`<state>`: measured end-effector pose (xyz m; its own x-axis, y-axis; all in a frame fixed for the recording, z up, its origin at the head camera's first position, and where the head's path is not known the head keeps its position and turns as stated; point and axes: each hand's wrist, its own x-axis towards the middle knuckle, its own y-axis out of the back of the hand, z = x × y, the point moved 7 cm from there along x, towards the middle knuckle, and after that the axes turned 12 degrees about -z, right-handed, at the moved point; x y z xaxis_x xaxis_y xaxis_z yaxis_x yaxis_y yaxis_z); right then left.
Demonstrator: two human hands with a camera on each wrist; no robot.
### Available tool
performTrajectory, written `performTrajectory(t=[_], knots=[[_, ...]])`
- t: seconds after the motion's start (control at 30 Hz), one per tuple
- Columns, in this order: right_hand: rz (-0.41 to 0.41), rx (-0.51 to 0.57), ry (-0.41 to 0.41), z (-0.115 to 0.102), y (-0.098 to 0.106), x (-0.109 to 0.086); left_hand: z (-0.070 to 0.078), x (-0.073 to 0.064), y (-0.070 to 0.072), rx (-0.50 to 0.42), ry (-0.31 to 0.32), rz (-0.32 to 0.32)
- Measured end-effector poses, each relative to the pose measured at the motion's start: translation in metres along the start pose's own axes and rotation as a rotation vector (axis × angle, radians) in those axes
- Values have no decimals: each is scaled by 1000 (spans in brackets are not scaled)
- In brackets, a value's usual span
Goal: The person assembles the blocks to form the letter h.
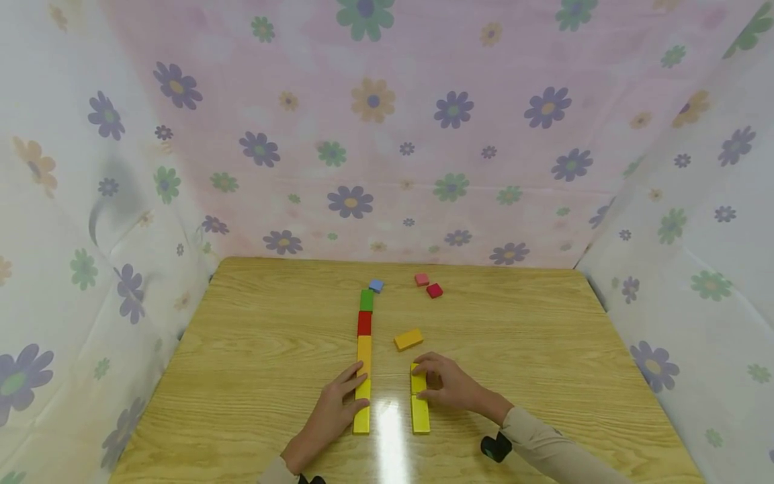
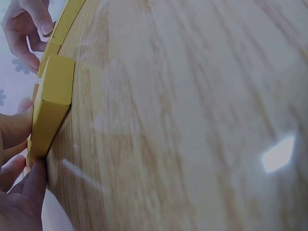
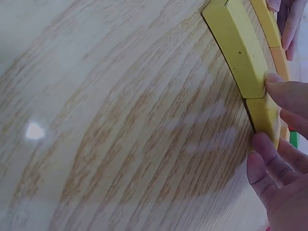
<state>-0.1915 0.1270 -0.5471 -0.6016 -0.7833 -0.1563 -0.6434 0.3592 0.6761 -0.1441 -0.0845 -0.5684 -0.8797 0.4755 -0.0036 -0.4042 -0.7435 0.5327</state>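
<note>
On the table a left row of blocks runs away from me: yellow blocks [image 1: 361, 422], an orange block [image 1: 364, 348], a red block [image 1: 365, 323] and a green block [image 1: 367, 300]. My left hand [image 1: 328, 411] rests its fingertips and thumb along this row's left side. To the right, two yellow blocks lie end to end. My right hand [image 1: 453, 384] pinches the farther yellow block [image 3: 265, 114], thumb near the seam and fingers round the far end. The nearer yellow block [image 1: 420, 415] lies flush against it.
A loose orange block [image 1: 409, 339] lies at an angle between the rows' far parts. Farther back are a blue block [image 1: 376, 286] by the green one, a pink block [image 1: 421, 279] and a dark red block [image 1: 435, 291]. Flowered cloth [image 1: 399, 168] surrounds the table.
</note>
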Motion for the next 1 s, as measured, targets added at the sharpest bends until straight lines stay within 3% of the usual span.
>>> performTrajectory(t=[0.33,1.0], knots=[[-41,-49,-7,-1,-2,0,0,0,1,1,-11,10],[-56,-35,-38,6,-8,0,-2,-1,-1,-3,-21,24]])
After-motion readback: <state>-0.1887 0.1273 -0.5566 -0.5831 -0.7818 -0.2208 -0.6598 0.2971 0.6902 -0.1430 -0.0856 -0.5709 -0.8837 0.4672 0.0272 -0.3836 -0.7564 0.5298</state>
